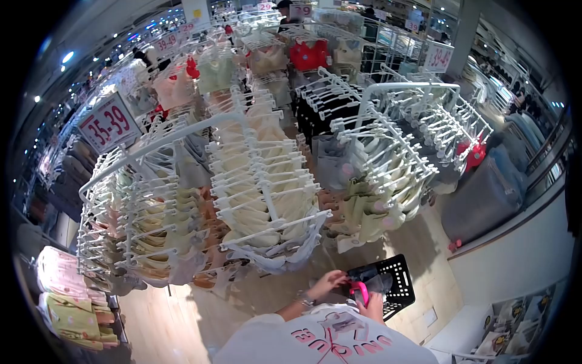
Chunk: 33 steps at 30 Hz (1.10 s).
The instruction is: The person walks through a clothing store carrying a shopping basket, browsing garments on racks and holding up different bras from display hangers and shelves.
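My left hand (330, 284), with a bracelet at the wrist, is held in front of my body at the near side of a black basket (405, 280). Its fingers are bent, and what they hold, if anything, is too small to make out. Close beside it, my right hand (373, 307) is closed around a bright pink curved thing (360, 291), whose exact kind does not show. Dark grey, sheer-looking stuff (381, 283) lies in the basket just behind the pink thing.
White racks (182, 131) full of hangers with cream bras (242, 176) and other underwear stand ahead. Price signs (109, 123) rise above them. Folded clothes (70, 315) are stacked at left. A grey covered bulk (485, 194) and a low white wall (515, 255) border the right.
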Available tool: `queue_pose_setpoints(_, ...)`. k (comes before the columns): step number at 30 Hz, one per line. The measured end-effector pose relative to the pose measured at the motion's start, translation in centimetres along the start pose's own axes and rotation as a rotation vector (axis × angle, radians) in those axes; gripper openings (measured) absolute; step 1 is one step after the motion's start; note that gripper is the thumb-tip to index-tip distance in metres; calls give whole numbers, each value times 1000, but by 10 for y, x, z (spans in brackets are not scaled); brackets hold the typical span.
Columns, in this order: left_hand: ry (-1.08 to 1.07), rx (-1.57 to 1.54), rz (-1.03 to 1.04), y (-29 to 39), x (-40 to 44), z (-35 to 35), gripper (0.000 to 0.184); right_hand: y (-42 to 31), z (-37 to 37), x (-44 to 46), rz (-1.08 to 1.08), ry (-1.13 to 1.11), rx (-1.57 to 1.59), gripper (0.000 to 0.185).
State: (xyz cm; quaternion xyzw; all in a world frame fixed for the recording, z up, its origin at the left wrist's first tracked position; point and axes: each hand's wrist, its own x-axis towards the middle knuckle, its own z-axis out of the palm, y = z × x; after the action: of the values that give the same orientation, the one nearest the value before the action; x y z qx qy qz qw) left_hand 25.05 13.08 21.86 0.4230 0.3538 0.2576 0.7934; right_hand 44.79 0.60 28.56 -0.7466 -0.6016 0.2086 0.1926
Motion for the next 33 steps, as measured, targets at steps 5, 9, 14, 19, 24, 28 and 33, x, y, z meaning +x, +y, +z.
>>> queue_pose_setpoints(5, 472, -30, 203, 63, -68, -63, 43, -76, 3, 64, -295, 151, 207, 50)
queue_pose_setpoints(9, 387, -292, 71, 62, -94, -105, 33, -98, 45, 119, -422, -73, 213, 56)
queue_pose_setpoints(14, 536, -251, 20, 59, -109, -112, 38, -138, 70, 152, -306, -203, 433, 70)
queue_pose_setpoints(19, 657, -350, 345, 66, -127, -97, 37, -168, 53, 169, -173, -490, 760, 77)
queue_pose_setpoints(24, 676, -458, 519, 65, -134, -96, 40, -159, 63, 182, 70, -653, 1025, 72)
queue_pose_setpoints(28, 664, -539, 616, 48, -133, -108, 43, -157, 67, 174, 156, -754, 1139, 69)
queue_pose_setpoints(33, 663, -585, 640, 32, -135, -118, 37, -147, 87, 172, 230, -741, 1160, 52)
